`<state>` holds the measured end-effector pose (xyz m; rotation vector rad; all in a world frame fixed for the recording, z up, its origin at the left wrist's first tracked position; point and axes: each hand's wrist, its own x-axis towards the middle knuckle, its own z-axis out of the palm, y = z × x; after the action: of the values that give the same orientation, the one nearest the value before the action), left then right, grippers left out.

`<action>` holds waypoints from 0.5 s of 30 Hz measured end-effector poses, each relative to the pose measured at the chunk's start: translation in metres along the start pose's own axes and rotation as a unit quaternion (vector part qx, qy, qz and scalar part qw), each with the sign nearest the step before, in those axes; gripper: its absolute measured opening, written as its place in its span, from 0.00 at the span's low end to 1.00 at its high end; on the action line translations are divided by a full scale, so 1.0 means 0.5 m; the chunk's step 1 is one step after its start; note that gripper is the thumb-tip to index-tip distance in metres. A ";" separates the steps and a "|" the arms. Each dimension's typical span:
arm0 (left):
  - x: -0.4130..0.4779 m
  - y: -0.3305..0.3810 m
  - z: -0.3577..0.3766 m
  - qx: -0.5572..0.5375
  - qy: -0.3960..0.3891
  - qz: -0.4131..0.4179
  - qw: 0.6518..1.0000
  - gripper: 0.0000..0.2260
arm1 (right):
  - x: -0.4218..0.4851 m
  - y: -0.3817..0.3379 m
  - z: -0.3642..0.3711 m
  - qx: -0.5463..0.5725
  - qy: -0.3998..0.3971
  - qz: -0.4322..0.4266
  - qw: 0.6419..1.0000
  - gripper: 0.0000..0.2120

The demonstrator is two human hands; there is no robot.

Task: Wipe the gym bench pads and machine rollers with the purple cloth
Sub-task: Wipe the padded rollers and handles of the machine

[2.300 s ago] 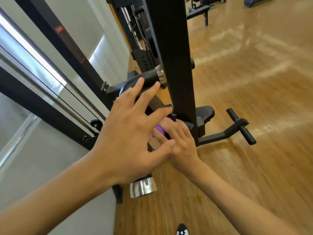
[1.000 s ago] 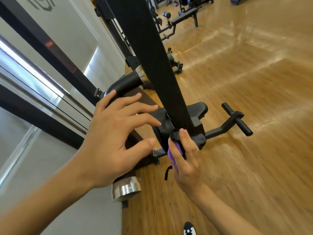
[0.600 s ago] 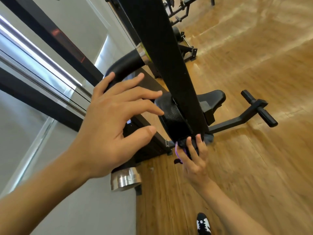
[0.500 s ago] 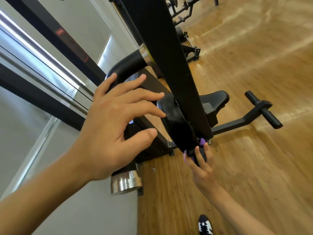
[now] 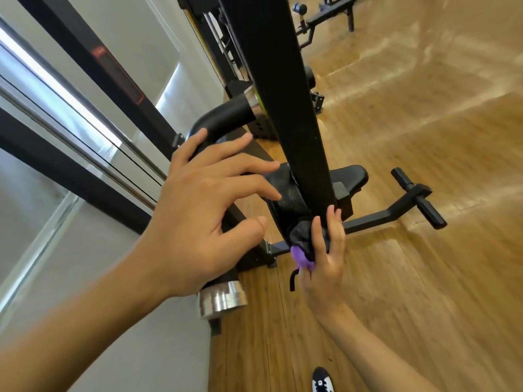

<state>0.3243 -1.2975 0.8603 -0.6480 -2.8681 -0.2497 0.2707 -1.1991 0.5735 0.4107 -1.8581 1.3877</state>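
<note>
- At the lower end of the textured black pad (image 5: 288,199), just beside the black upright post (image 5: 285,108), we find the one purple cloth (image 5: 301,257). The right hand (image 5: 322,256) grips it, fingers curled up over a dark bunched lump, and the purple bulges out beneath them on the left.
- One dark strap (image 5: 293,280) hangs down from that bundle, below the right hand.
- We count two hands. The left hand (image 5: 203,210) is spread, fingers apart, and holds nothing. It is over the curved black grip (image 5: 223,117); we cannot tell whether a fingertip touches it.
- We count two pads: the textured one behind the post, and a smooth seat pad (image 5: 351,176) to the right of the post.
- One each of the rest:
  - a T-shaped foot bar (image 5: 416,196) out to the right
  - a chrome end cap (image 5: 222,299) under the left wrist
  - a shoe (image 5: 322,380) at the bottom edge on the wooden floor (image 5: 424,278)
  - a far bench (image 5: 331,17) at the top
- Against half a second ago:
  - The left hand keeps the same spread pose.
  - The right hand stays at the pad's lower end.
  - More purple now shows below its fingers.
  - The hanging strap has come into sight.
</note>
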 end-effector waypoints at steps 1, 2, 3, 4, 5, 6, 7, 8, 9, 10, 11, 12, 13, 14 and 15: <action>0.001 0.000 0.000 -0.002 0.001 0.001 1.000 0.19 | 0.015 -0.021 0.003 0.010 0.007 -0.029 0.999 0.39; 0.002 0.001 -0.001 -0.005 0.002 0.002 1.000 0.19 | 0.036 -0.042 0.004 0.022 0.012 -0.058 0.998 0.35; 0.001 0.002 0.000 -0.007 0.003 0.003 1.000 0.19 | 0.063 -0.061 0.004 0.030 0.017 -0.083 0.996 0.28; 0.001 0.004 -0.001 -0.009 0.005 0.003 1.000 0.19 | 0.091 -0.075 0.003 0.031 0.025 -0.103 0.994 0.22; 0.001 0.006 -0.001 -0.012 0.007 0.003 1.000 0.19 | 0.114 -0.083 0.001 0.023 0.036 -0.121 0.992 0.19; 0.000 0.008 -0.001 -0.015 0.009 0.004 1.000 0.19 | 0.126 -0.086 -0.001 0.015 0.044 -0.133 0.990 0.17; -0.001 0.009 -0.002 -0.017 0.010 0.005 1.000 0.19 | 0.127 -0.083 -0.001 0.005 0.050 -0.139 0.989 0.16; -0.002 0.010 -0.002 -0.018 0.012 0.005 1.000 0.19 | 0.116 -0.074 -0.002 -0.006 0.050 -0.141 0.989 0.15; -0.004 0.010 -0.003 -0.019 0.014 0.004 1.000 0.19 | 0.098 -0.064 -0.003 -0.023 0.044 -0.138 0.989 0.15; -0.005 0.010 -0.002 -0.020 0.016 0.004 1.000 0.19 | 0.075 -0.053 -0.006 -0.044 0.031 -0.133 0.990 0.16; -0.005 0.010 -0.001 -0.021 0.018 0.005 1.000 0.19 | 0.054 -0.042 -0.009 -0.068 0.016 -0.132 0.989 0.19; -0.005 0.010 0.000 -0.022 0.019 0.005 1.000 0.19 | 0.037 -0.036 -0.011 -0.089 -0.001 -0.133 0.987 0.22; -0.005 0.009 0.001 -0.022 0.020 0.006 1.000 0.19 | 0.030 -0.035 -0.013 -0.104 -0.014 -0.135 0.985 0.25; -0.005 0.008 0.001 -0.021 0.023 0.007 1.000 0.19 | 0.037 -0.037 -0.013 -0.110 -0.022 -0.139 0.984 0.26; -0.006 0.006 0.002 -0.020 0.025 0.008 0.999 0.19 | 0.053 -0.044 -0.013 -0.110 -0.023 -0.145 0.983 0.25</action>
<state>0.3281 -1.2958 0.8589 -0.6620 -2.8164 -0.3158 0.2705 -1.1962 0.6085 0.5779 -1.8777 0.9766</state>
